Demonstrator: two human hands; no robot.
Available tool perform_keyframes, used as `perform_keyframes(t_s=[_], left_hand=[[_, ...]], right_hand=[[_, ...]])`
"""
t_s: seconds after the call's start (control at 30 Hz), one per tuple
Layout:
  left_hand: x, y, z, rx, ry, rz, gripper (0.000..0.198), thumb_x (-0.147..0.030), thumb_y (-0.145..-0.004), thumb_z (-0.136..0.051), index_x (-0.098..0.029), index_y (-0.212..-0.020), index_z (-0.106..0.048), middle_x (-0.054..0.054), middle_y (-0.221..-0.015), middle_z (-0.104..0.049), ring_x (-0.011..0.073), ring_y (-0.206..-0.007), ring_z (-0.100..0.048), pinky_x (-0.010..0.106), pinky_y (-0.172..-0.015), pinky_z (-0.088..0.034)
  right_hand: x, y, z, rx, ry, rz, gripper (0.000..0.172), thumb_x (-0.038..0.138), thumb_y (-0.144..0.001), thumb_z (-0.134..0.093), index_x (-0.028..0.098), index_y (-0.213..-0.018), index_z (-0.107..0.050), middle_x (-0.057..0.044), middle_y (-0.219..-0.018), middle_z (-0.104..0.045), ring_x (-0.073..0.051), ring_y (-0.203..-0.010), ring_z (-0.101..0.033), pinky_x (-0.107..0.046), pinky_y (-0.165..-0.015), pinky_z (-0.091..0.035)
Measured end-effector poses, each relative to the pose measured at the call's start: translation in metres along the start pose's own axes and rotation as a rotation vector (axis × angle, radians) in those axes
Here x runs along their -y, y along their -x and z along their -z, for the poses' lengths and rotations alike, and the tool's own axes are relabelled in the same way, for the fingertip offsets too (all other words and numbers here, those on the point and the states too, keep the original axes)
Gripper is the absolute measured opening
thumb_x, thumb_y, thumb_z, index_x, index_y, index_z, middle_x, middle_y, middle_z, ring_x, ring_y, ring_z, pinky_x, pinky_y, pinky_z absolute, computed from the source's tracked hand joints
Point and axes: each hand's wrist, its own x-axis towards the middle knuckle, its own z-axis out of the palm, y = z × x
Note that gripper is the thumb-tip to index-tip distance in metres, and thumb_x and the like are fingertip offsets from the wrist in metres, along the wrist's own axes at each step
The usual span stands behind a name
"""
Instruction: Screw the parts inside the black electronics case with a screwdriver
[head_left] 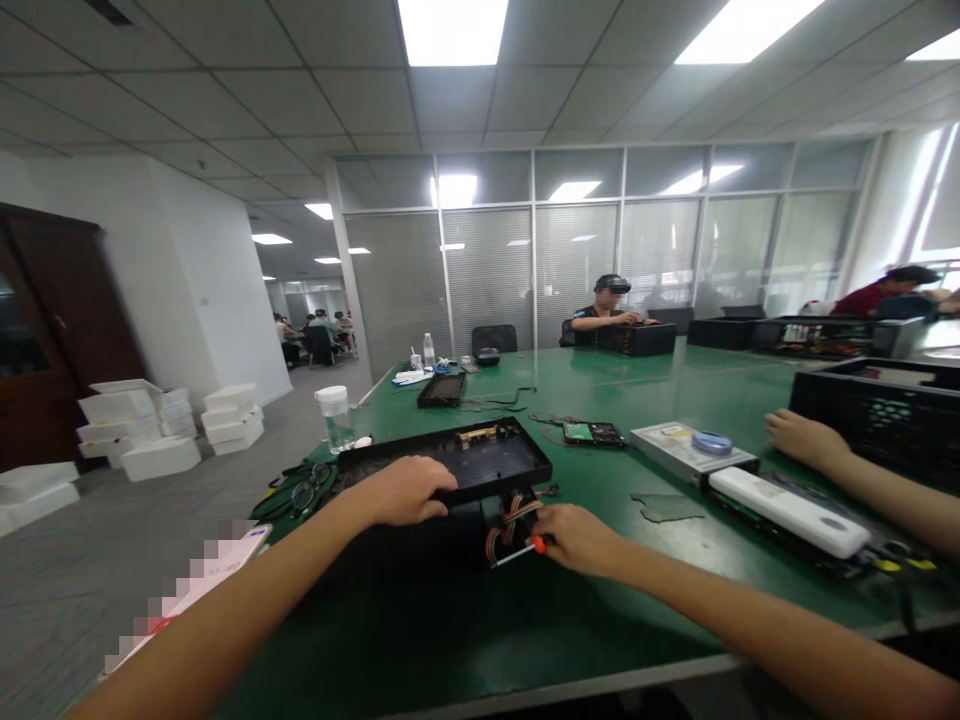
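A: The left arm (247, 600) is closest to us, coming in from the bottom corner. Where does it go?

B: To the left hand (409, 488), up on the near edge of the black computer case (495, 463). Its fingers bend over the edge. I can't tell if they squeeze it or just rest there.

A: Why there?

B: Maybe its weight helps the case not slip on the smooth green table (390, 660). The case lies right in front of the person.

A: And the right hand (576, 538)?

B: Its fingers are wrapped around a screwdriver (517, 555). You can see an orange bit by the fingers and a thin metal rod. The rod points left and a little toward the person, near the striped wires (517, 513) at the end of the case. Holding the handle leaves the rod free, I think.

A: What else is about?

B: Past the case, a hard drive (591, 433) lies flat. Over to the right, a silver metal drive (667, 447) has a blue tape roll (712, 442) on top, maybe because it makes a handy shelf.

A: Whose hand is at the far right?

B: Another person's hand (802, 438). It's by a second black case (877, 420). I can't tell if they touch.
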Motion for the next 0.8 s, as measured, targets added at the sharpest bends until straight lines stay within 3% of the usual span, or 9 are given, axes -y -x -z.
perform_keyframes(t_s=[0.1,0.23,0.33,0.47,0.53,0.63,0.8], left_hand=[[-0.036,0.027,0.009,0.048,0.031,-0.005,0.014,-0.031,-0.077,-0.055,-0.024,-0.088,-0.059,0.002,-0.086,-0.06,0.0189,-0.08,-0.054,0.026,-0.071,-0.035],[-0.062,0.057,-0.003,0.12,0.094,0.037,0.009,-0.027,-0.079,-0.052,-0.025,-0.085,-0.058,0.002,-0.083,-0.06,0.018,-0.076,-0.054,0.026,-0.068,-0.034],[-0.068,0.071,-0.018,0.131,0.123,0.081,0.008,-0.026,-0.08,-0.051,-0.025,-0.086,-0.056,0.002,-0.085,-0.06,0.0177,-0.077,-0.054,0.027,-0.068,-0.033],[-0.074,0.083,-0.035,0.134,0.169,0.126,0.007,-0.028,-0.079,-0.052,-0.024,-0.084,-0.055,0.001,-0.087,-0.059,0.0165,-0.08,-0.054,0.025,-0.07,-0.034],[-0.077,0.085,-0.043,0.134,0.169,0.137,0.007,-0.026,-0.078,-0.053,-0.024,-0.085,-0.055,0.0,-0.088,-0.06,0.0162,-0.082,-0.054,0.024,-0.071,-0.035],[-0.075,0.08,-0.053,0.158,0.107,0.17,0.011,-0.024,-0.074,-0.056,-0.023,-0.085,-0.059,0.001,-0.089,-0.061,0.0177,-0.083,-0.056,0.026,-0.072,-0.038],[-0.05,0.04,-0.044,0.384,0.018,0.271,0.027,-0.044,-0.065,-0.064,-0.018,-0.074,-0.066,0.004,-0.07,-0.063,0.0218,-0.071,-0.058,0.027,-0.06,-0.042]], right_hand=[[-0.018,-0.03,-0.001,-0.05,0.001,-0.062,0.021,0.017,-0.077,-0.047,0.018,-0.092,-0.063,-0.007,-0.097,-0.063,-0.021,-0.093,-0.055,-0.031,-0.08,-0.042],[-0.028,-0.055,-0.012,-0.092,0.005,-0.092,0.026,0.017,-0.08,-0.044,0.015,-0.101,-0.059,-0.011,-0.104,-0.06,-0.021,-0.097,-0.054,-0.033,-0.084,-0.042],[-0.035,-0.055,-0.019,-0.119,0.033,-0.018,0.033,0.014,-0.08,-0.042,0.012,-0.112,-0.052,-0.014,-0.114,-0.054,-0.02,-0.104,-0.05,-0.034,-0.089,-0.04],[-0.058,-0.036,-0.015,-0.172,0.095,0.166,0.047,0.017,-0.081,-0.044,0.011,-0.127,-0.038,-0.015,-0.13,-0.039,-0.02,-0.12,-0.035,-0.036,-0.098,-0.033],[-0.074,-0.026,-0.01,-0.209,0.144,0.195,0.043,0.018,-0.082,-0.045,0.013,-0.124,-0.043,-0.013,-0.13,-0.039,-0.022,-0.121,-0.033,-0.039,-0.1,-0.031],[-0.093,-0.021,-0.004,-0.255,0.185,0.188,0.026,0.018,-0.082,-0.045,0.018,-0.105,-0.059,-0.009,-0.119,-0.051,-0.024,-0.118,-0.035,-0.044,-0.099,-0.03],[-0.092,-0.023,0.0,-0.293,0.016,0.164,0.025,0.023,-0.086,-0.04,0.019,-0.1,-0.061,-0.007,-0.101,-0.06,-0.021,-0.106,-0.045,-0.038,-0.092,-0.037]])
